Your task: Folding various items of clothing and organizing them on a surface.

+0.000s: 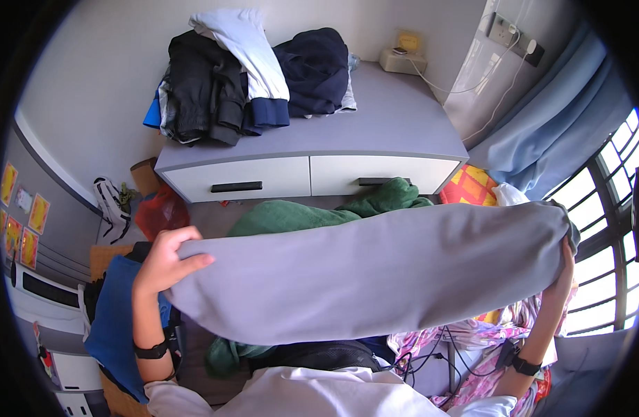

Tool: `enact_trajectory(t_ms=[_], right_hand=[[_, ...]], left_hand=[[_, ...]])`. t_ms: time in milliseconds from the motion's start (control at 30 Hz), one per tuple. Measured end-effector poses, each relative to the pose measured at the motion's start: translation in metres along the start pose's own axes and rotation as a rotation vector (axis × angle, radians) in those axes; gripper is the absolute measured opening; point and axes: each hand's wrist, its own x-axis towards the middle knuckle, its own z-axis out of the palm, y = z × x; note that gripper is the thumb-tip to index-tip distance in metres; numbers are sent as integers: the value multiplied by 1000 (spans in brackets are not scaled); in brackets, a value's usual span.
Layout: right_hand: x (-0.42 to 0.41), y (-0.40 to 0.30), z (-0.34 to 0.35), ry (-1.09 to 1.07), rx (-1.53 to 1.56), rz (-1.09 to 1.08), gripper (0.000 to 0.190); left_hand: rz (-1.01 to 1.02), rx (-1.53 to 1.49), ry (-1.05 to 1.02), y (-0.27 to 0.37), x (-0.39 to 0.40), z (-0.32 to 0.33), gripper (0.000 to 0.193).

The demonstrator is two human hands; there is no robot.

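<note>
A long piece of grey fabric is stretched sideways in front of me. At its left end my left hand grips the cloth between thumb and fingers. My right hand is at the bunched right end, its fingers mostly hidden by the cloth, so its hold cannot be made out. Behind and partly beneath the grey fabric lies a green cloth. Black bands are on both of my forearms.
A grey cabinet with white drawers stands ahead, bearing dark folded clothes and a white garment. Blue clothing is at left. Black cables and pink patterned cloth lie lower right, near a barred window.
</note>
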Motion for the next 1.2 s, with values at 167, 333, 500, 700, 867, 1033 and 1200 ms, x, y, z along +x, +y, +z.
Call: enact_trajectory(t_ms=[167, 333, 500, 700, 867, 1033, 1200], right_hand=[[29, -24, -27, -69, 39, -76, 46], [-17, -37, 30, 4, -35, -272, 45], [-92, -56, 138, -98, -261, -553, 46], [-222, -14, 262, -666, -567, -997, 81], [-288, 60, 253, -1523, -590, -720, 83], [-245, 78, 185, -1455, -987, -1016, 69], [-194, 77, 138, -1036, -1270, -764, 58]], left_hand=[[10, 42, -94, 12, 45, 66, 33], [135, 275, 114, 0, 51, 94, 39], [122, 214, 137, -7, 36, 69, 37], [-68, -970, -12, 33, 14, 61, 82], [-201, -1116, 57, 19, -14, 75, 87], [-206, -839, 248, 0, -28, 101, 91], [-7, -727, 421, 38, -24, 92, 87]])
